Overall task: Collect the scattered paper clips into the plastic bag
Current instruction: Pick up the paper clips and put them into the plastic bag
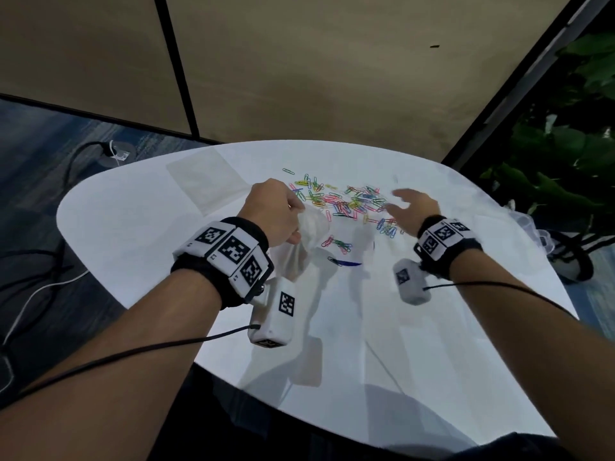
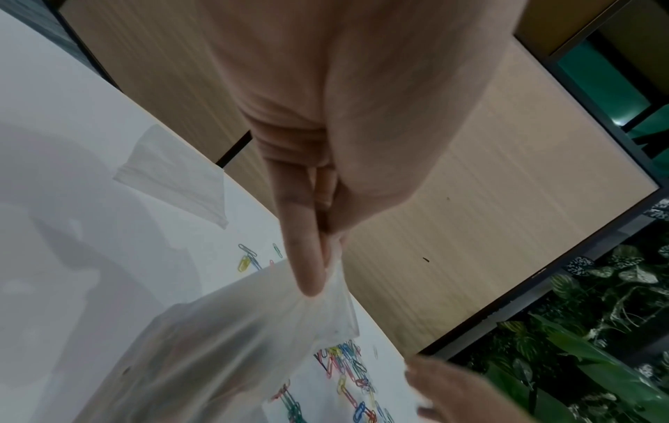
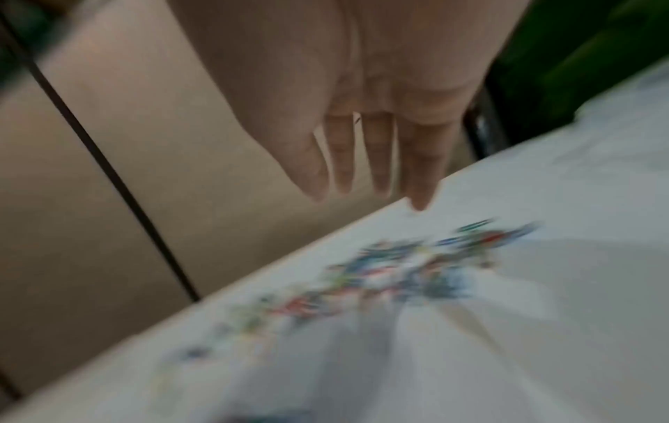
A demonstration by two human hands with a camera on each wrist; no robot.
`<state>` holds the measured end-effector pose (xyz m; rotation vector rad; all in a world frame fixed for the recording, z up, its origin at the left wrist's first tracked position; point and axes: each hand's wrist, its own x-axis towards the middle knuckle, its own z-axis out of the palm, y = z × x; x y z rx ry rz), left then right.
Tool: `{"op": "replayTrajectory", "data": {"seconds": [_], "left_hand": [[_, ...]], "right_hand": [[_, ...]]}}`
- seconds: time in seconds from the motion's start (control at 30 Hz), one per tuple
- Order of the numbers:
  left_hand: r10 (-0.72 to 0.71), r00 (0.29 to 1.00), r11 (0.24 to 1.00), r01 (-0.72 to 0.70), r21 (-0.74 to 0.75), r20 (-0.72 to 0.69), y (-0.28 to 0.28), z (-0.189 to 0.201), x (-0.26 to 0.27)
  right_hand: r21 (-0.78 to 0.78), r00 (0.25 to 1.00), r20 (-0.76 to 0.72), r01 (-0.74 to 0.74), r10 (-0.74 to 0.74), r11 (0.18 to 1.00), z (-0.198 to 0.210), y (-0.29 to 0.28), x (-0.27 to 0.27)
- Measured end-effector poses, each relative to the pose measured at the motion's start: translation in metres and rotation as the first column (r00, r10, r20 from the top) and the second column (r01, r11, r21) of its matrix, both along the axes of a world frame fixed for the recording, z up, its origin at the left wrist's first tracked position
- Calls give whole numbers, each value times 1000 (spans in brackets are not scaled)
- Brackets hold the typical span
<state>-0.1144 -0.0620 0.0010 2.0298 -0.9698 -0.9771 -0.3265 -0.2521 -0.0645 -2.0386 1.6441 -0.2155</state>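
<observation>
Several coloured paper clips [image 1: 349,202] lie scattered across the far middle of the white table [image 1: 432,327]. My left hand [image 1: 276,214] pinches the rim of a clear plastic bag [image 1: 306,241], lifted just left of the pile; in the left wrist view its fingers [image 2: 306,257] clamp the bag [image 2: 235,343] with clips [image 2: 347,369] beyond it. A few clips [image 1: 337,244] show at the bag's lower edge. My right hand [image 1: 411,209] hovers with straight fingers at the right end of the pile, holding nothing; the right wrist view is blurred, with fingers [image 3: 376,160] above the clips [image 3: 398,272].
A second flat clear bag [image 1: 203,179] lies on the far left of the table. A tan partition wall [image 1: 332,78] stands behind the table. A leafy plant [image 1: 565,144] is at the right, and cables [image 1: 50,277] run over the floor at the left.
</observation>
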Motion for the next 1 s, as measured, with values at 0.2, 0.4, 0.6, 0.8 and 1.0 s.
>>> {"op": "replayTrajectory", "data": {"seconds": [0.2, 0.4, 0.6, 0.8, 1.0], "left_hand": [[-30, 1000, 999, 30, -13, 9, -2, 0, 3], [-37, 999, 999, 37, -9, 0, -3, 1, 2], [-70, 997, 997, 70, -7, 18, -2, 0, -4], [-49, 999, 999, 49, -2, 1, 1, 3, 2], [-58, 998, 998, 58, 9, -4, -3, 1, -3]], "right_hand": [[100, 956, -283, -47, 74, 994, -70, -36, -34], [90, 825, -504, -243, 255, 966, -66, -7, 10], [-101, 770, -595, -357, 231, 928, -62, 20, 16], [46, 995, -94, 50, -45, 998, -47, 2, -11], [632, 603, 615, 9, -508, 775, -5, 22, -3]]}}
